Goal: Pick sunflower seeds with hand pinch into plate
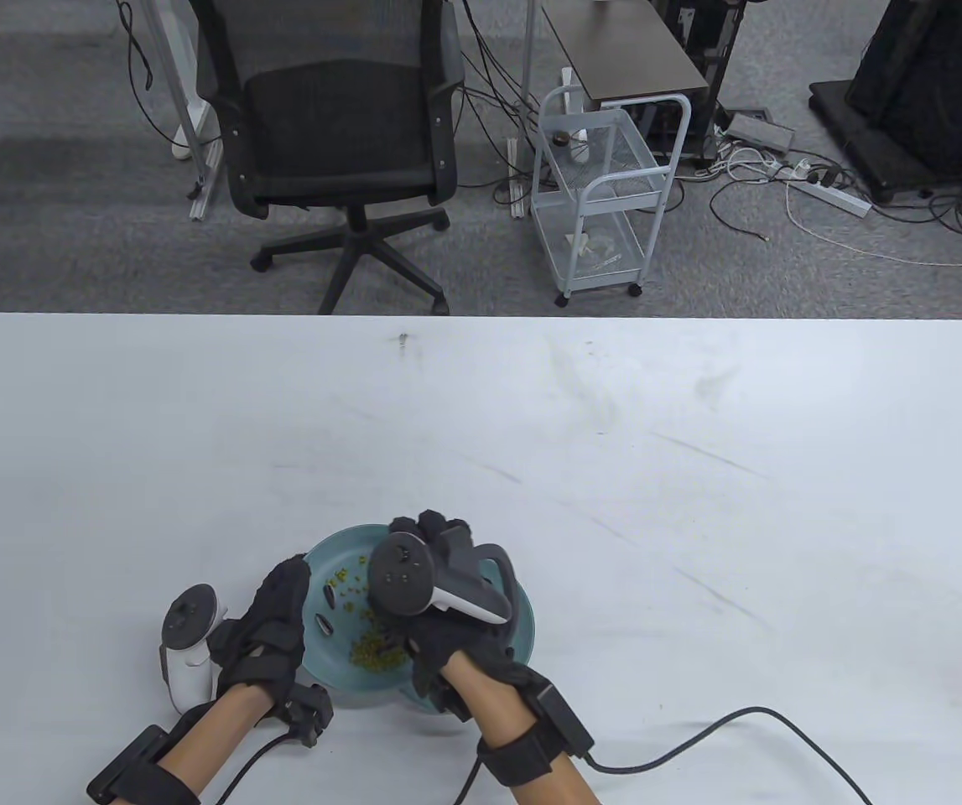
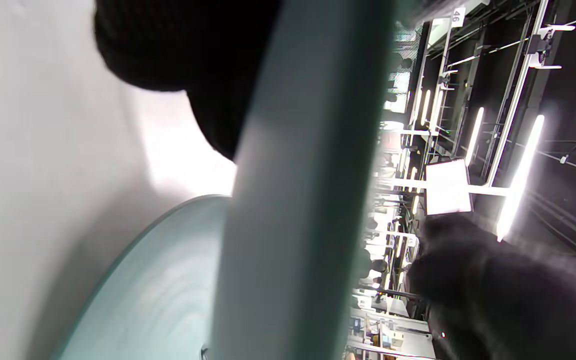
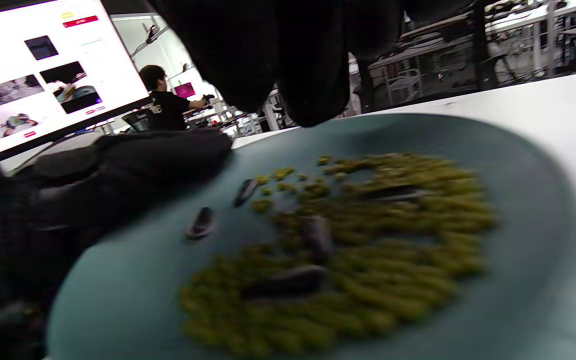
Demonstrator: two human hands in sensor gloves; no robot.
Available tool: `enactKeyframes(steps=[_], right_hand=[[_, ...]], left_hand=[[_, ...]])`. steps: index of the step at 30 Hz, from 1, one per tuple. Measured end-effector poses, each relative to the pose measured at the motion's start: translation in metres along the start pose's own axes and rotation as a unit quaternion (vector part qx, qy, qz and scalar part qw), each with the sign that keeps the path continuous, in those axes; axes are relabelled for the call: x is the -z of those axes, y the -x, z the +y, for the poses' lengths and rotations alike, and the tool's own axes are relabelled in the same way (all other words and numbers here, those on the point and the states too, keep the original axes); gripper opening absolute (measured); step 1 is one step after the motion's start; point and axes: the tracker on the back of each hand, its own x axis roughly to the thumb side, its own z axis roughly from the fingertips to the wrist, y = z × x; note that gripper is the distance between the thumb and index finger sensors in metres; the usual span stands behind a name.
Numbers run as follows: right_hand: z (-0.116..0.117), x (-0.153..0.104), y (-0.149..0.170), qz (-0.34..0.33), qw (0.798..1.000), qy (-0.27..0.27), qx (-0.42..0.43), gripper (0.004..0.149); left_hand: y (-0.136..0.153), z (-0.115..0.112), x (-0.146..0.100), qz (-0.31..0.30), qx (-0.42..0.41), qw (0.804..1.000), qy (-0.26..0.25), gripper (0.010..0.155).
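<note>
Both forearms enter from the bottom edge of the table view, low and centre-left. The left hand [image 1: 271, 625] lies to the left, its gloved fingers stretched up and rightward, the tracker on its back tipped out to the left. The right hand [image 1: 447, 587] sits just right of it, knuckles up, fingers curled downward beneath its tracker; their tips are hidden.

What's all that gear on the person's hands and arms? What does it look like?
Both the left hand and the right hand wear black fabric gloves. A white-and-grey tracker shaped like a VR controller sits on the back of the left, and a similar one with a dark round face on the right. Forearms are bare, with black wrist straps, small black boxes and black cables trailing off.
</note>
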Motion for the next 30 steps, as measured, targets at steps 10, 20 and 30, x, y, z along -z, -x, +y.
enactKeyframes(steps=[10,20,30], right_hand=[[0.041,0.034,-0.037,-0.01,0.995,-0.084,-0.061,0.041],[0.05,0.032,-0.04,-0.002,0.991,-0.067,-0.117,0.039],[0.05,0.031,-0.037,-0.006,0.993,-0.072,-0.095,0.035]], left_hand=[[0.0,0.0,-0.002,-0.01,-0.003,1.0,-0.009,0.05],[0.006,-0.007,-0.003,-0.002,-0.003,1.0,-0.007,0.049],[0.006,-0.007,-0.003,-0.007,0.005,1.0,-0.006,0.049]])
